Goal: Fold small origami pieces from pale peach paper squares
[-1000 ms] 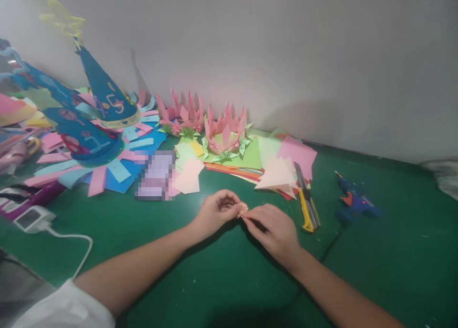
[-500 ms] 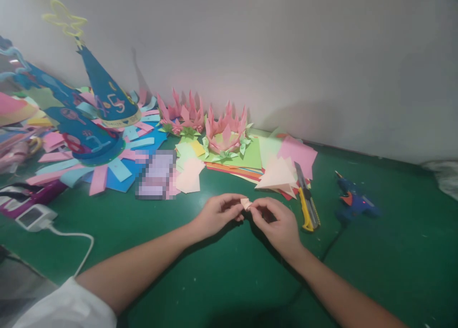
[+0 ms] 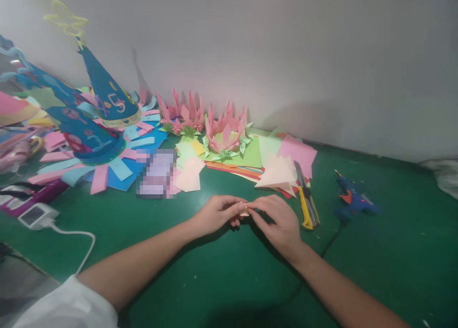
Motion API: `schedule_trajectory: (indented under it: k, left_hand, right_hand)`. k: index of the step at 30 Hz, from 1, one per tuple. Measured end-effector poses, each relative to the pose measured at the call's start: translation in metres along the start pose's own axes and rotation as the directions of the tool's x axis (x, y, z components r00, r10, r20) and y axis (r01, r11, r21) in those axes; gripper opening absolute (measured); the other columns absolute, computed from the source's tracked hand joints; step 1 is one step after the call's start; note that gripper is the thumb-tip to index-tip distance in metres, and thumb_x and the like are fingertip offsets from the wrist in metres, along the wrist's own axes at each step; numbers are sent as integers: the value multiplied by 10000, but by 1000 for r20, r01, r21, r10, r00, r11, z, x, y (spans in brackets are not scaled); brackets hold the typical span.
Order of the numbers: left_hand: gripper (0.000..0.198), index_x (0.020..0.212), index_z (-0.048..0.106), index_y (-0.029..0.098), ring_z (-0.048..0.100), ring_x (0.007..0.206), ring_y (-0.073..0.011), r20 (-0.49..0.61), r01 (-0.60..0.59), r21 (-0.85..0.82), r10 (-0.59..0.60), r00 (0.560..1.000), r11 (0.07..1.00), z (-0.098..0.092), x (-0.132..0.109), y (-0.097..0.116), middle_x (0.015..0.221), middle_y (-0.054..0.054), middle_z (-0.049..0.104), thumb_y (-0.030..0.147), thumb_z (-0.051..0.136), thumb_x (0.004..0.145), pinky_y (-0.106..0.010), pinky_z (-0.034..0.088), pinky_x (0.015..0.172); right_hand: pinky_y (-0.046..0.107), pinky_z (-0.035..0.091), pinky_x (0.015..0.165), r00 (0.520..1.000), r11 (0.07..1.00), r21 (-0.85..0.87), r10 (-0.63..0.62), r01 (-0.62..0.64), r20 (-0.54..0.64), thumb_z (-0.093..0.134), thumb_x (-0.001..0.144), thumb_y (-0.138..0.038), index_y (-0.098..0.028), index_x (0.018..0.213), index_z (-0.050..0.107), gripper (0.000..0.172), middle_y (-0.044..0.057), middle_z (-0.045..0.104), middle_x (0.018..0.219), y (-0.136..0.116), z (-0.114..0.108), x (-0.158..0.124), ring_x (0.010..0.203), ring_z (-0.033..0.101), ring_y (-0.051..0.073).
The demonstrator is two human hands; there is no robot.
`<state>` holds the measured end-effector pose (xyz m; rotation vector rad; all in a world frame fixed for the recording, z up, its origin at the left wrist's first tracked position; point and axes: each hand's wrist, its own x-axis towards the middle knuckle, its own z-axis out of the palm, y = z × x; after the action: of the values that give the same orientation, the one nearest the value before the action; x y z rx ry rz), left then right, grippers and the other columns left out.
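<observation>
Peach paper is pinched between left hand and right hand (its shape partly hidden), yellow cutter at three o'clock.

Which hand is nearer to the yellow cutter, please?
Right. The right hand is just left of the yellow cutter; the left hand is farther left, beyond the right one.
</observation>
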<state>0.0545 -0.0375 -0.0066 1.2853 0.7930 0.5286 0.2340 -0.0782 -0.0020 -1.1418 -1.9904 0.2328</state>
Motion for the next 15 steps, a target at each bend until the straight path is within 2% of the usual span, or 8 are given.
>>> schedule_trajectory:
  k: [5,11,15]
  left_hand:
    - [521,1019,645,78,527,495,-64,4,22,8,-22,1000,1000,-1,1,0,656,-36,618,531,545,781,-182,431,495]
    - [535,949,662,80,516,463,-62,14,31,31,-31,999,999,-1,0,1,611,-22,593,566,520,777,-175,415,458]
    - [550,979,648,77,512,474,-63,17,32,-1,-32,999,999,0,0,2,616,-15,591,569,546,754,-186,421,479]
  right_hand:
    - [305,422,669,994,979,-174,-106,106,11,572,845,-175,-209,891,641,90,37,678,800,5,-4,-3,721,559,168]
    - [304,403,647,959,896,-350,-281,273,29,593,821,-154,-188,889,631,85,46,683,783,5,-7,-1,707,520,176]
    - [295,387,638,955,869,-404,-293,284,41,591,810,-161,-191,778,615,50,32,658,704,0,-4,2,652,503,159]
